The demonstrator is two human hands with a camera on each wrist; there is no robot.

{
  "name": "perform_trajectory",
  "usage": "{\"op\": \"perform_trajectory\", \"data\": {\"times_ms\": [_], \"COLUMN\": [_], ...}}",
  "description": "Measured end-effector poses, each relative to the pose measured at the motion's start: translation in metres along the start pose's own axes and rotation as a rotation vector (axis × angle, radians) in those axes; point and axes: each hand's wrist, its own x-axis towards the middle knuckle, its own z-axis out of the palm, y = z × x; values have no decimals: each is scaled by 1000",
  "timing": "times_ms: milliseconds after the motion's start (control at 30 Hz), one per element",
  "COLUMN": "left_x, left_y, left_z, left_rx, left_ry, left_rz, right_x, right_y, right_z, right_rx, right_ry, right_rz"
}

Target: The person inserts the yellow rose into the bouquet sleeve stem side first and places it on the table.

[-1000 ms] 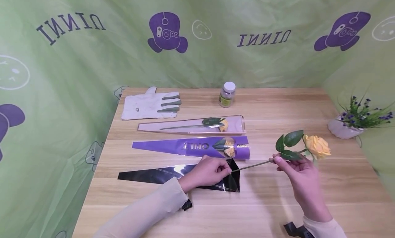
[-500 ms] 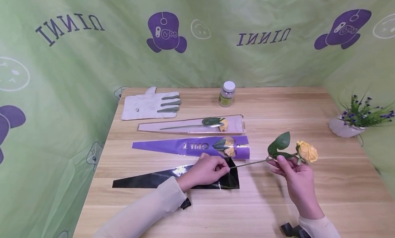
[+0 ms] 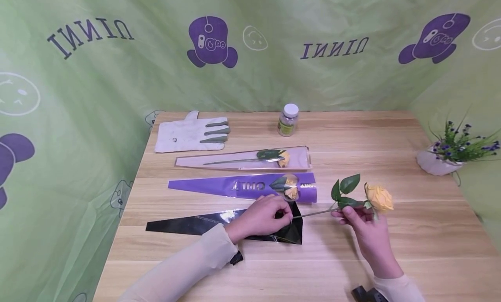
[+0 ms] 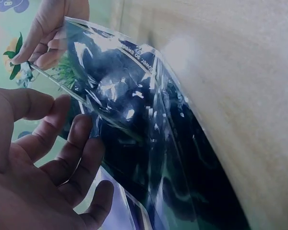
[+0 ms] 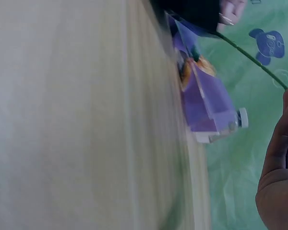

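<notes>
In the head view, a yellow rose with green leaves is held by its stem between the thumb and fingers of my right hand. Its stem runs left to the wide mouth of a black flower sleeve. My left hand pinches the mouth's edge. Seen from the left wrist, the lower stem lies inside the sleeve's clear front, past the left hand's fingertips. The right wrist view shows the stem stretched between the right hand and the sleeve.
Beyond the black sleeve lie a purple sleeve and a pale pink sleeve, each with a yellow rose inside. A work glove and a white-capped bottle are farther back. A potted plant stands at the right edge.
My right hand has moved left with the rose, and less stem shows outside the sleeve. The left hand stays at the mouth; the sleeve's narrow end has shifted slightly.
</notes>
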Motion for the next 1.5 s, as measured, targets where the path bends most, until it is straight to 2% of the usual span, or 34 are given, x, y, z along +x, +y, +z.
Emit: {"op": "perform_trajectory", "data": {"times_ms": [133, 333, 467, 600, 700, 900, 1033, 1133, 1267, 1333, 1367, 1433, 1500], "left_x": [0, -3, -4, -4, -3, -3, -3, -2, -1, -1, -1, -1, -2], "left_y": [1, 0, 1, 1, 2, 7, 10, 11, 13, 13, 13, 12, 11], "left_z": [-2, -4, -6, -7, -7, -9, -10, -9, -9, -9, -9, -9, -9], "left_rx": [0, -11, -16, -22, -22, -42, -54, -58, -54, -55, -56, -59, -59], "left_ry": [4, 11, 13, 18, 22, 26, 35, 47, 58, 62, 62, 68, 77], "left_rz": [27, 30, 31, 32, 33, 31, 23, 25, 32, 28, 23, 15, 12], "right_x": [-5, -7, -6, -7, -7, -7, -7, -4, -2, -2, -3, -4, -7], "right_y": [7, 13, 15, 16, 15, 11, 1, -7, -7, -2, 1, 6, 9], "right_z": [3, 2, 1, 1, 2, 6, 14, 20, 22, 19, 16, 12, 8], "right_rx": [-9, 139, 223, 208, 149, 71, -96, -260, -405, -486, -511, -538, -535], "right_ry": [-72, -177, -159, -123, -115, -185, -225, -287, -360, -363, -357, -335, -292], "right_rz": [-37, -140, -179, -205, -213, -185, -128, -120, -233, -299, -307, -279, -218]}}
